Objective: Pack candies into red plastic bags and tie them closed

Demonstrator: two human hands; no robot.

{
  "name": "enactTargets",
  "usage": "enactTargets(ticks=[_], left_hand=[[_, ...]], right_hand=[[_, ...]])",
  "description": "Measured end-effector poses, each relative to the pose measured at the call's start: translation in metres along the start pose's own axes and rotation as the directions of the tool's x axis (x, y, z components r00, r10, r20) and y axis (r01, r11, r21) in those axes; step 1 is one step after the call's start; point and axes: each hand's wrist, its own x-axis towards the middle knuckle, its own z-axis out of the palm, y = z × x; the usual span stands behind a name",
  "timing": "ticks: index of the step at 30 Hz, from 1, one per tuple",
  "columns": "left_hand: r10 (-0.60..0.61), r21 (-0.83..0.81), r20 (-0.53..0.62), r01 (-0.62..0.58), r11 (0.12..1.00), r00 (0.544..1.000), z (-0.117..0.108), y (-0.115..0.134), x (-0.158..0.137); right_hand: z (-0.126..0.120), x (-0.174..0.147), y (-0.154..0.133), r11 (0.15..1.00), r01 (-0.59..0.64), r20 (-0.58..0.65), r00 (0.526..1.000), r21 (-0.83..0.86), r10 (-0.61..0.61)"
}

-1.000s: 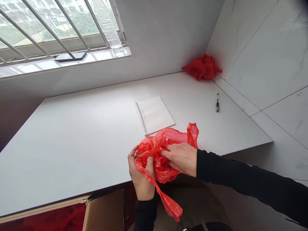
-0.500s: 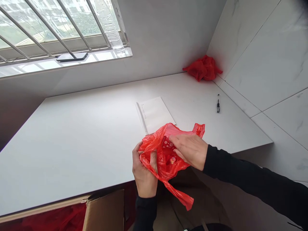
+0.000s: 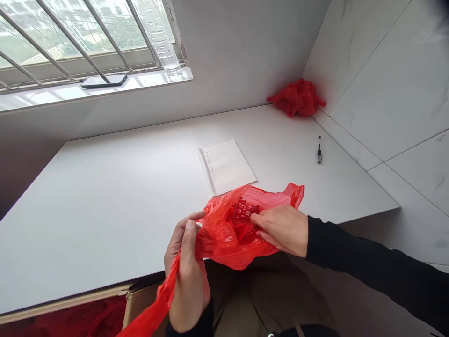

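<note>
A thin red plastic bag (image 3: 238,255) hangs open between my hands at the front edge of the white table. My left hand (image 3: 187,262) is closed on the bag's left side, and one strap of it trails down over the wrist. Inside the mouth of the bag lies a red packet with white printed patterns (image 3: 242,209). My right hand (image 3: 282,229) reaches into the bag from the right, its fingers bent together at the packet's right edge. Those fingertips are partly hidden, and what else is in the bag does not show.
An off-white notebook (image 3: 229,164) lies beyond the bag on the table (image 3: 115,196). A black pen (image 3: 319,154) lies to its right, and a crumpled red bag (image 3: 298,98) sits in the corner. Below the front edge stands a cardboard box (image 3: 140,299). A phone (image 3: 104,81) rests on the windowsill.
My left hand has shifted left and down, pulling the bag's mouth wider and drawing its strap leftward. My right hand has moved slightly right and down, its fingers now bent at the packet.
</note>
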Motion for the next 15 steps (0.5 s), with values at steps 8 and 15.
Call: enactTargets(ticks=[8, 15], left_hand=[[-0.065, -0.094, 0.098, 0.074, 0.993, 0.993, -0.010, 0.015, -0.009], [0.037, 0.104, 0.139, -0.052, 0.993, 0.990, -0.031, 0.016, -0.017]], right_hand=[[-0.013, -0.007, 0.004, 0.985, -0.175, -0.085, 0.981, -0.009, 0.173], [-0.038, -0.036, 0.020, 0.979, -0.048, -0.683, 0.710, 0.196, 0.171]])
